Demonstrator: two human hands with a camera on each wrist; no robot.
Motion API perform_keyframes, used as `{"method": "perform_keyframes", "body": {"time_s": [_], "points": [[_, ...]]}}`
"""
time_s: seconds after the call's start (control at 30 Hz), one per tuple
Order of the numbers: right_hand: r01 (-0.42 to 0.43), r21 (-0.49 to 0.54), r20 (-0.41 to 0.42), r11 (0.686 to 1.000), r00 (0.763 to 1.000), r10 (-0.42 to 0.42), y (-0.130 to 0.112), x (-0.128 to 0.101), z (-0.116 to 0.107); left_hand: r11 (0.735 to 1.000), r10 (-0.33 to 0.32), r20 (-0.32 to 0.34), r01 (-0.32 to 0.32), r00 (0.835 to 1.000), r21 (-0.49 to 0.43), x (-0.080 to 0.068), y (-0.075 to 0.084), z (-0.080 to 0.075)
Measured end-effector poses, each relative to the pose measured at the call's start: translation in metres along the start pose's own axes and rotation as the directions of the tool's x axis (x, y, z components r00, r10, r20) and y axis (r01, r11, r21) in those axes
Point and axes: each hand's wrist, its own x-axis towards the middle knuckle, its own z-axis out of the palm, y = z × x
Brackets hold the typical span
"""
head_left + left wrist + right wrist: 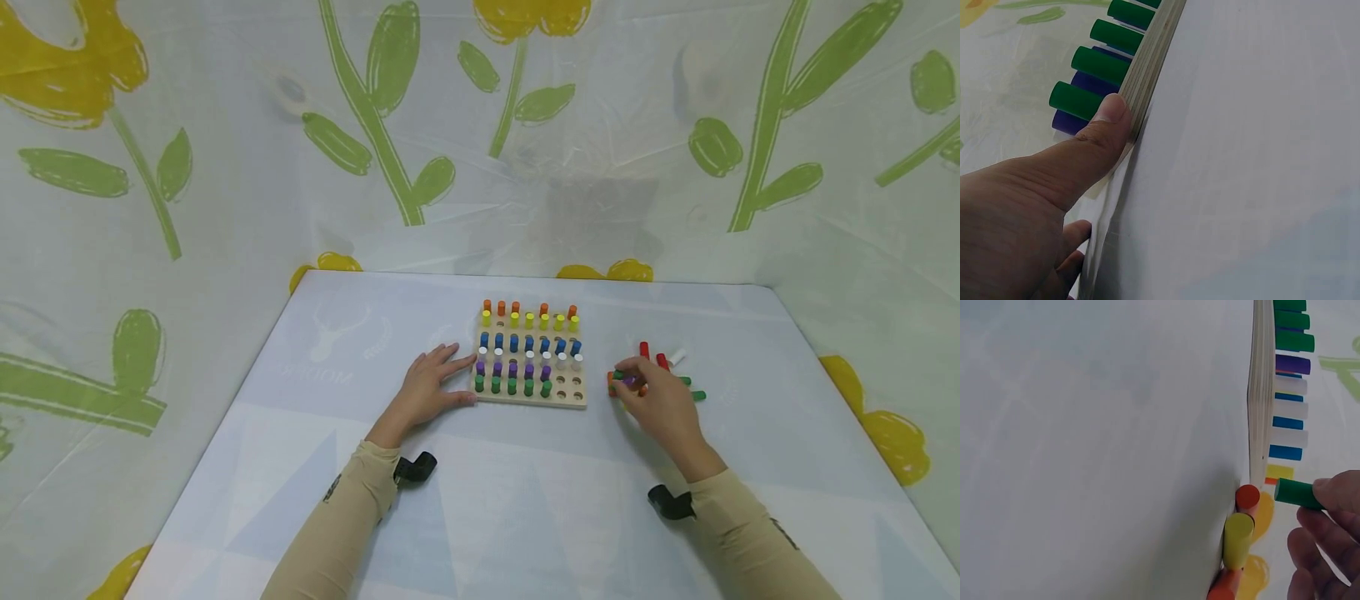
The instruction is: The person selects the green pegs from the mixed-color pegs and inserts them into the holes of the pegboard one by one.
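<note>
- Head view: wooden pegboard (pixel 531 398) lies flat on the table (pixel 525 517), rows of orange, yellow, blue, white, purple and green pegs standing in it; four holes (pixel 569 387) at its near right corner are unfilled.
- Left hand (pixel 427 390) rests with straight fingers against the board's left edge; left wrist view confirms the thumb (pixel 1107 125) pressing the board's side, gripping nothing.
- Right hand (pixel 660 404) is over the loose pegs (pixel 678 371) just right of the board; right wrist view shows its fingertips pinching a green peg (pixel 1297 493) (clear of the table).
- Judgement: seating goes best with the peg turned upright over an open hole in the green row; lower it straight; the left hand's bracing should prevent the board sliding.
</note>
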Motion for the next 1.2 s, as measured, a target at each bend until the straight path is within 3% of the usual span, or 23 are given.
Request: {"method": "perform_keyframes", "body": {"time_s": [0.77,1.2], "points": [[0.103,-0.005,0.046,0.995,0.994,-0.102,-0.022,0.003,0.018,1.0,0.018,-0.022,-0.018,1.0,-0.014,0.001,-0.001,0.001],[0.092,-0.042,0.114,0.995,0.99,-0.087,-0.037,0.005,0.028,1.0,0.018,-0.024,-0.018,1.0,-0.01,-0.001,0.0,0.0]]}}
